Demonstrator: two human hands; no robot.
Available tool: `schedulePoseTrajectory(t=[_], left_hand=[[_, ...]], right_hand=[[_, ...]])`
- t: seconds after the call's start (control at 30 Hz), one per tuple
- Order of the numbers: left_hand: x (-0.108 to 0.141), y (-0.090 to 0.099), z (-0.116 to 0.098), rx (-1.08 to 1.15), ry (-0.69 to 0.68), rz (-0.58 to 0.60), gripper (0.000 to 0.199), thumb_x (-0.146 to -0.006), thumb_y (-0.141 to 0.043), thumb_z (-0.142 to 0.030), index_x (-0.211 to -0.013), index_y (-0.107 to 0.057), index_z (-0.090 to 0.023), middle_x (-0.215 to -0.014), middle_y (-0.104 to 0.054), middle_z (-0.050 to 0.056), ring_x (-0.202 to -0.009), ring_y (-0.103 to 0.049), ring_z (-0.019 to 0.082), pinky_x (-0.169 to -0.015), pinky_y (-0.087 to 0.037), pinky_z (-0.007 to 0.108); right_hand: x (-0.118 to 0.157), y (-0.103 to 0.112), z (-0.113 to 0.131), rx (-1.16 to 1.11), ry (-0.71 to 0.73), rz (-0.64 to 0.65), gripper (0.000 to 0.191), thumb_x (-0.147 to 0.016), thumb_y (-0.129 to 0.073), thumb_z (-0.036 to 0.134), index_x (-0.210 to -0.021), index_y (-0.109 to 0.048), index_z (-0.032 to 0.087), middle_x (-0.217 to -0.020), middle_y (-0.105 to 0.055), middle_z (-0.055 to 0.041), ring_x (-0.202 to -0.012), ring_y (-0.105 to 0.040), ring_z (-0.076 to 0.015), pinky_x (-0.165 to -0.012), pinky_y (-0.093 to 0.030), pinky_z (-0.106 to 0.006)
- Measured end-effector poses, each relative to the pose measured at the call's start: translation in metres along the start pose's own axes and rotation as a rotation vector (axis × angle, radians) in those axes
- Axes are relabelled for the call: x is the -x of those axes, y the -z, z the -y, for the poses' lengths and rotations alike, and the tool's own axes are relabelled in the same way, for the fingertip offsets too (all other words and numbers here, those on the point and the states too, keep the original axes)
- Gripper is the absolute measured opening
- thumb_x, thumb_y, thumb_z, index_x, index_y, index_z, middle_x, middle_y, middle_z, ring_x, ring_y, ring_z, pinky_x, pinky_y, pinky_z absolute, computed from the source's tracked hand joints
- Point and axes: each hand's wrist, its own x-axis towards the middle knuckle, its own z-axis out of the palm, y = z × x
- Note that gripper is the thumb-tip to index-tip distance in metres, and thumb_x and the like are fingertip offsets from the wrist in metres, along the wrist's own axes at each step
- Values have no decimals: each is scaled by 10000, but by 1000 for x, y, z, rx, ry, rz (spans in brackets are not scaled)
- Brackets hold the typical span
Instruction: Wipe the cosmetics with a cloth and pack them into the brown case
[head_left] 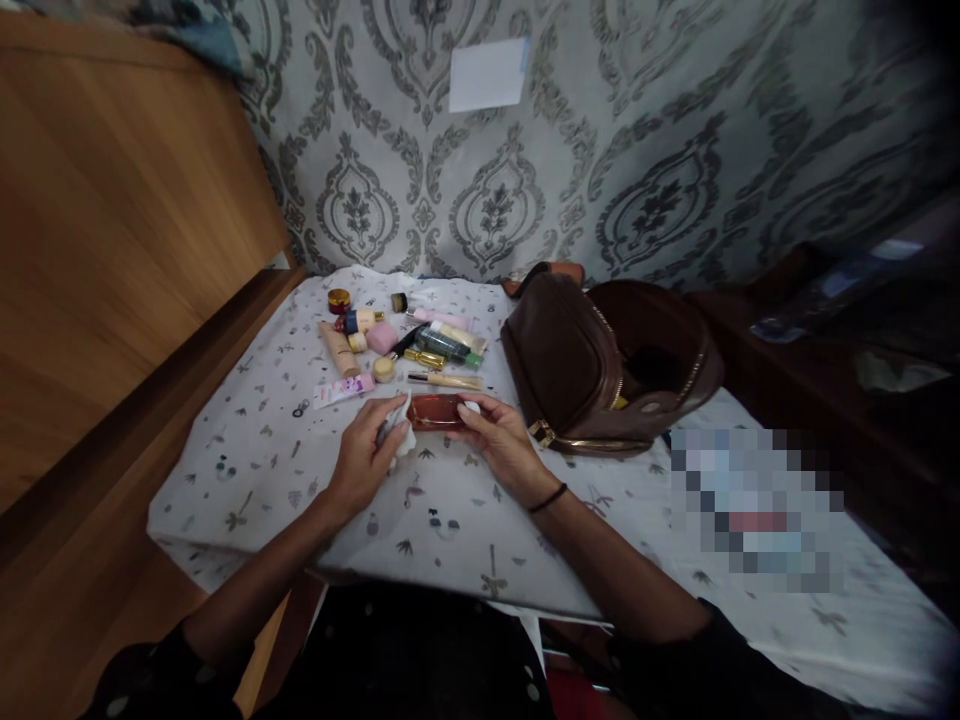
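Note:
Near the middle of the cloth-covered table [330,510], my right hand [504,440] grips the right end of a reddish-brown translucent bottle [436,411], its white cap by my fingers. A crumpled white cloth or tissue [400,436] is pinched in my left hand [366,447] and touches the bottle's left end. Just behind lie a pink-and-white tube [343,391], a beige tube [339,349], a green-capped bottle [444,345], a gold item [424,358] and a pink sponge-like item [381,337].
An open brown bag [562,345] with a gold zipper stands to the right of the cosmetics. A wooden panel [135,200] rises on the left, and patterned wallpaper is behind the table. A blurred-out patch covers something at the right.

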Motion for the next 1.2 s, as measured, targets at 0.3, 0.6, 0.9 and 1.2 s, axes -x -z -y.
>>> schedulePoseTrajectory(t=[0.3,0.6,0.9,1.2], left_hand=[[-10,-11,3,-40,-38,-64,254,-912,-637,-288,-1148,-644,-194,-1040,-671,61,-997,-632,214,-881,-503,336],[-10,-12,4,-39,-42,-134,91,-892,-635,-250,-826,-617,-189,-789,-596,-8,-776,-581,160,-714,-468,263],[-6,-14,16,-123,-263,-147,235,-941,-531,-162,-1121,-673,-214,-1081,-655,58,-1034,-625,191,-910,-521,336],[-10,-12,20,-54,-93,71,458,-915,-654,-353,-1356,-589,-249,-1332,-605,106,-1250,-570,252,-1068,-461,405]], right_hand=[[4,-8,-3,-22,63,-58,411,-576,-923,378,-844,-659,213,-940,-684,-1,-820,-686,-179,-654,-628,-321],[5,-10,-4,-2,63,-74,463,-572,-924,387,-848,-596,214,-949,-624,9,-840,-674,-172,-665,-640,-326],[7,-11,-3,27,59,-62,449,-582,-916,380,-834,-587,209,-982,-608,-5,-875,-665,-178,-641,-641,-299],[8,-9,1,62,75,8,409,-603,-909,344,-854,-618,206,-973,-637,-13,-837,-674,-176,-582,-619,-263]])
